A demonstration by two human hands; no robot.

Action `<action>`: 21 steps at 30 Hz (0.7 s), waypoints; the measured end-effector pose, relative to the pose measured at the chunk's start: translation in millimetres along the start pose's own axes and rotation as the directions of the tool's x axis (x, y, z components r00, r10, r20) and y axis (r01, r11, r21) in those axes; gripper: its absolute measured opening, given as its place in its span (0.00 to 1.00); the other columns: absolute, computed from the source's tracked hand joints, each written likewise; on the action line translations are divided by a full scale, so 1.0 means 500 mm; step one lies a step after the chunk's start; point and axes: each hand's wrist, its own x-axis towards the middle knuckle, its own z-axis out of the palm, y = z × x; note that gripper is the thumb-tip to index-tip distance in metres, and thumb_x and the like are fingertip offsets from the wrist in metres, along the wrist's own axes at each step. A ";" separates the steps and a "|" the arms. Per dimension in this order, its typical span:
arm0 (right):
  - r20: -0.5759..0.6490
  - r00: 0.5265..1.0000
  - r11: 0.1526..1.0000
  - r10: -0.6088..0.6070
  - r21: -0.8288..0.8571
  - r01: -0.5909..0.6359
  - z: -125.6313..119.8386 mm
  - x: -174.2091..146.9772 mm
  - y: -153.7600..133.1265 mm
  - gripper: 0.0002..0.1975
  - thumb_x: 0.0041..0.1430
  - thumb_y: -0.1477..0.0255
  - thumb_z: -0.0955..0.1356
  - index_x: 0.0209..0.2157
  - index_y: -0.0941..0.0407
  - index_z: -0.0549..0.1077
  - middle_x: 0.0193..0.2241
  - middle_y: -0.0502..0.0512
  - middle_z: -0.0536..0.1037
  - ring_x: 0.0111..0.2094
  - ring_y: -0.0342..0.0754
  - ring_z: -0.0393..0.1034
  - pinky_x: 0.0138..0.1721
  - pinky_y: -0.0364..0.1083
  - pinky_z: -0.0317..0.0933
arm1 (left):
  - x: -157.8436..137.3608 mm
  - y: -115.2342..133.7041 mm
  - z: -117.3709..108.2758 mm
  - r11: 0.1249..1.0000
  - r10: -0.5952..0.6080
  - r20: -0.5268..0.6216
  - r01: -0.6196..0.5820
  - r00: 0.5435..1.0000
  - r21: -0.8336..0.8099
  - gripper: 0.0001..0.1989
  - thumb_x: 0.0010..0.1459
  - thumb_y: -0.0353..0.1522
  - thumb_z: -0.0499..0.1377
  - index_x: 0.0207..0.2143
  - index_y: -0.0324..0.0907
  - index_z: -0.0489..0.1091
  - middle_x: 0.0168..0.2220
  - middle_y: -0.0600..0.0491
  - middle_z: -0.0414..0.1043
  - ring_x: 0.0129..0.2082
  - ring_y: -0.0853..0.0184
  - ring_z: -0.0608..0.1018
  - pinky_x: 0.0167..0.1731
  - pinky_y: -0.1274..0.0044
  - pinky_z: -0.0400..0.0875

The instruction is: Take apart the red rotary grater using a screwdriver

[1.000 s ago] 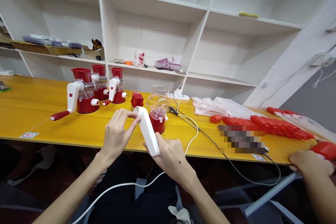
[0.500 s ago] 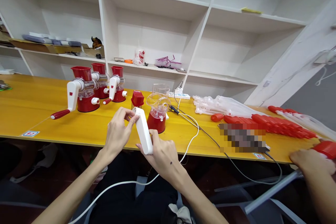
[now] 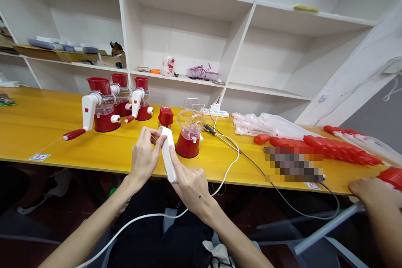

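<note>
In the head view, the left hand [image 3: 144, 155] pinches the top of a white handle [image 3: 167, 155] between thumb and fingers; the right hand [image 3: 191, 183] has its fingers clamped on the lower part. The handle tilts toward eleven o'clock above the table's [image 3: 204, 172] near edge. A red-based grinder [image 3: 187, 145] stands at two o'clock from it, a red cup [image 3: 165, 116] at twelve.

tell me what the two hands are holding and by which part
A long white piece: the left hand holds it by the upper end, with thumb and fingers, and the right hand grips its lower part.
</note>
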 end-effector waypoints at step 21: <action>0.132 0.975 0.984 0.181 -0.014 -0.180 -0.035 -0.001 -0.027 0.40 0.61 0.77 0.64 0.71 0.62 0.45 0.22 0.47 0.77 0.21 0.43 0.72 0.23 0.44 0.45 | 0.002 0.012 -0.009 0.995 -0.095 0.117 0.096 0.989 -0.008 0.07 0.65 0.34 0.55 0.33 0.44 0.61 0.32 0.55 0.64 0.33 0.65 0.72 0.36 0.73 0.69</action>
